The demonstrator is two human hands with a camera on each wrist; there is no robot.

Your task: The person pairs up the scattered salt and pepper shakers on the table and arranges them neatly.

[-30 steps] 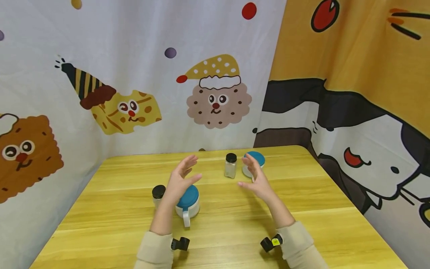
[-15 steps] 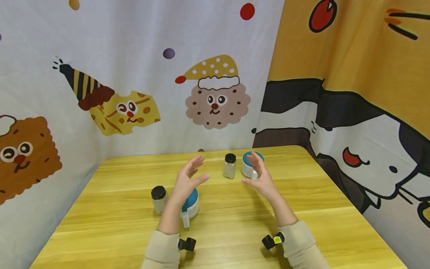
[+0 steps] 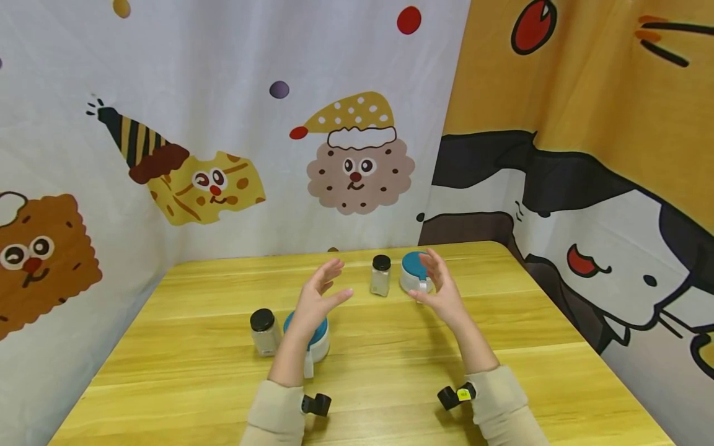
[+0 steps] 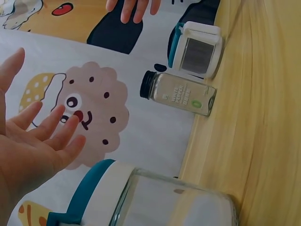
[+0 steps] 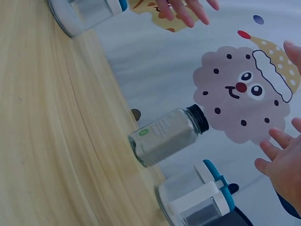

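My left hand (image 3: 315, 303) hovers with its fingers apart, over and partly hiding a glass seasoning jar (image 3: 320, 350) with a blue lid and a white handle. Left of that jar stands a glass spice bottle (image 3: 266, 339) with a black cap. My right hand (image 3: 445, 298) is raised, fingers spread, in front of a second blue-lidded seasoning jar (image 3: 413, 266), covering part of it. Beside this jar is another black-capped spice bottle (image 3: 380, 282); in the left wrist view, this bottle (image 4: 184, 94) reads "white pepper". Neither hand holds anything.
All the jars and bottles stand on a wooden table (image 3: 368, 396). A printed cartoon curtain (image 3: 234, 74) hangs behind the table, and a yellow, black and white one (image 3: 591, 105) hangs at the right. Each wrist wears a small black camera (image 3: 318, 404).
My left hand has moved right, uncovering more of the left spice bottle. My right hand has shifted slightly right and away from me. The jars and bottles stay in place.
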